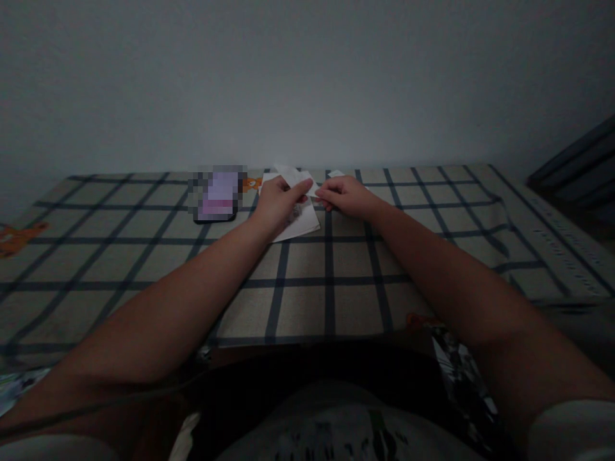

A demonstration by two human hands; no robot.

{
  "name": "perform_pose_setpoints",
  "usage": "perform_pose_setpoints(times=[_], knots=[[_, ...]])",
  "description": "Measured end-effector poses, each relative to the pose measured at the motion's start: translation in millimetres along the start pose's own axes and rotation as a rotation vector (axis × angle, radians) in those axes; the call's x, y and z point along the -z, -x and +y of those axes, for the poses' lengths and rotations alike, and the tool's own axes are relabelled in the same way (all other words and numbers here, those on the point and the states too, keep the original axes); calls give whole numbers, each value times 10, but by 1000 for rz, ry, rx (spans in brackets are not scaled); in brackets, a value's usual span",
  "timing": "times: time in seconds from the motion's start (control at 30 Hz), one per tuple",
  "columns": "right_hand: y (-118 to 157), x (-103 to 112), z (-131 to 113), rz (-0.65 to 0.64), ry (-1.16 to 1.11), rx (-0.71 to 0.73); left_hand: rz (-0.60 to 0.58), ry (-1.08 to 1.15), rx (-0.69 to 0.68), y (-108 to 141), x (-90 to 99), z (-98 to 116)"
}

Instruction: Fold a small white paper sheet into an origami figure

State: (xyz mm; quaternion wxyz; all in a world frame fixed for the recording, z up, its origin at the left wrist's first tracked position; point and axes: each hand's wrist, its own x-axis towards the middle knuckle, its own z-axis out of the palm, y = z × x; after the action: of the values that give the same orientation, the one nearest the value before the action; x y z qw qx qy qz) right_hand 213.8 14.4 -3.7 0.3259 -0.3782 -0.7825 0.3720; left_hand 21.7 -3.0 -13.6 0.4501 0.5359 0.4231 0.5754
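Note:
In the dim head view, my left hand (282, 197) pinches a small white sheet of paper (291, 173) between thumb and fingers. Close on its right, my right hand (344, 194) has its fingertips pressed together at the edge of that sheet; what exactly lies in the pinch is too small to make out. Under my left hand rests a white paper stack (302, 221) with faint dark marks on it, partly hidden by the hand. Behind my right hand, a white paper scrap (336, 173) shows on the cloth.
A checked tablecloth (302, 307) with dark blue lines covers the table. Left of the papers lies a phone (220, 192), its screen blurred. A plain wall (307, 83) rises at the table's back edge. Dark striped fabric (576, 160) is at the far right.

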Motion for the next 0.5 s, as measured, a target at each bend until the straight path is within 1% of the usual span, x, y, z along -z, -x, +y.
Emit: perform_pose_setpoints(times=[0.1,0.27,0.4,0.5], knots=[[4,4,-43,-4,2,-27,9,37,-14,9,-13,-4],[15,26,-38,-32,-4,-13,20,54,-19,6,-6,-14],[7,19,-35,-41,-14,-22,42,53,-7,-11,-12,-42],[6,16,-51,-50,-37,-31,62,100,4,-17,-23,-55]])
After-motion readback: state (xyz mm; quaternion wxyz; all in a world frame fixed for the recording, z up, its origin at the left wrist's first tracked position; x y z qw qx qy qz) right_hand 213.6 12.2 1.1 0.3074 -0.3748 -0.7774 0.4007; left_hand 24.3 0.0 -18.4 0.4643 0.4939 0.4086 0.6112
